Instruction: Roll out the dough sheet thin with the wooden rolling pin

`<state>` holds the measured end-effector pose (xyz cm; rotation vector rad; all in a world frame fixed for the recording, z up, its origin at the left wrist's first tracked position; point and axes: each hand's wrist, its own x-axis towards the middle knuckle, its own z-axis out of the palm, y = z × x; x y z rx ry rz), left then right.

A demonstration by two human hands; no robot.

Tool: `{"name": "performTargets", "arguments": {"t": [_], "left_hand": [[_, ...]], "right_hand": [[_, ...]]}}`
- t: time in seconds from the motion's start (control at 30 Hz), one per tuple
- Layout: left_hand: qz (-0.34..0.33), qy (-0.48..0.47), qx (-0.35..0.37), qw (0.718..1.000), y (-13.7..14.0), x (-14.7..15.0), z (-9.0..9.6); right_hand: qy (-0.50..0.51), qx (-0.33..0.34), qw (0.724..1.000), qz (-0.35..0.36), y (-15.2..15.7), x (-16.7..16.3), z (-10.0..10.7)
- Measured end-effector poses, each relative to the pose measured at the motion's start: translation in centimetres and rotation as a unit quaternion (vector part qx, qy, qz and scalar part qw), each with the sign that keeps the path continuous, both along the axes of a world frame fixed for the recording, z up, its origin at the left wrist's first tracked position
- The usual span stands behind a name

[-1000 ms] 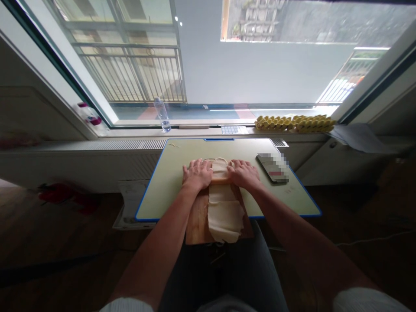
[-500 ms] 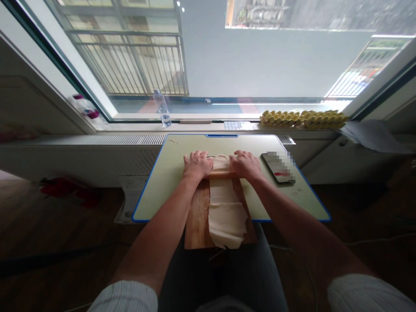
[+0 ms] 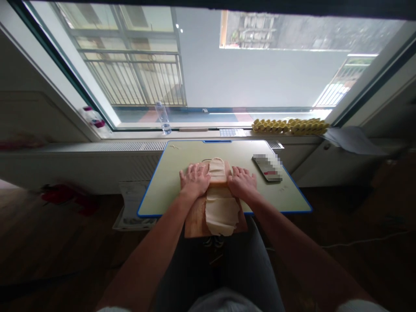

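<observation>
A long, pale sheet of dough (image 3: 222,216) lies on a wooden board (image 3: 194,219), its near end wide and ragged. Across the sheet runs a wooden rolling pin (image 3: 218,184), with dough showing on both sides of it. My left hand (image 3: 194,180) bears down on the pin's left end, palm down and fingers spread forward. On the right end presses my right hand (image 3: 242,180), its fingers also stretched forward. Both palms hide the ends of the pin.
Under the board is a pale green table (image 3: 156,197) with a blue rim. A phone (image 3: 268,168) lies on its right side. On the windowsill stand a clear bottle (image 3: 164,119) and yellow egg trays (image 3: 289,126).
Both hands and the rolling pin have come back towards me along the dough, so more of the sheet shows beyond the pin. My view has tilted up slightly.
</observation>
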<state>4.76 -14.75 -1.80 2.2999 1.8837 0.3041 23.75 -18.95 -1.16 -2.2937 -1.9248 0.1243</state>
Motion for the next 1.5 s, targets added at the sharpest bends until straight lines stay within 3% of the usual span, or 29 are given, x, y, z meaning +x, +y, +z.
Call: {"name": "performTargets", "arguments": {"t": [0.17, 0.3, 1.03, 1.23, 1.5], "left_hand": [[0.01, 0.015, 0.031, 0.999, -3.9, -0.6, -0.5], [0.008, 0.031, 0.052, 0.998, -4.5, -0.6, -1.0], [0.033, 0.016, -0.017, 0.999, 5.1, 1.4, 0.0], [0.041, -0.001, 0.026, 0.999, 7.6, 1.8, -0.2], [0.052, -0.002, 0.017, 0.998, 9.1, 2.1, -0.1]], "right_hand": [[-0.023, 0.015, 0.999, 0.018, -3.2, -0.8, -0.4], [-0.032, 0.05, 0.998, 0.019, -3.2, -0.9, -0.9], [0.039, 0.021, 0.999, -0.018, 6.7, 0.9, 0.2], [0.019, 0.068, 0.997, -0.018, 9.3, 1.2, 0.1], [-0.003, 0.115, 0.993, -0.003, 11.3, 1.6, -0.4]]}}
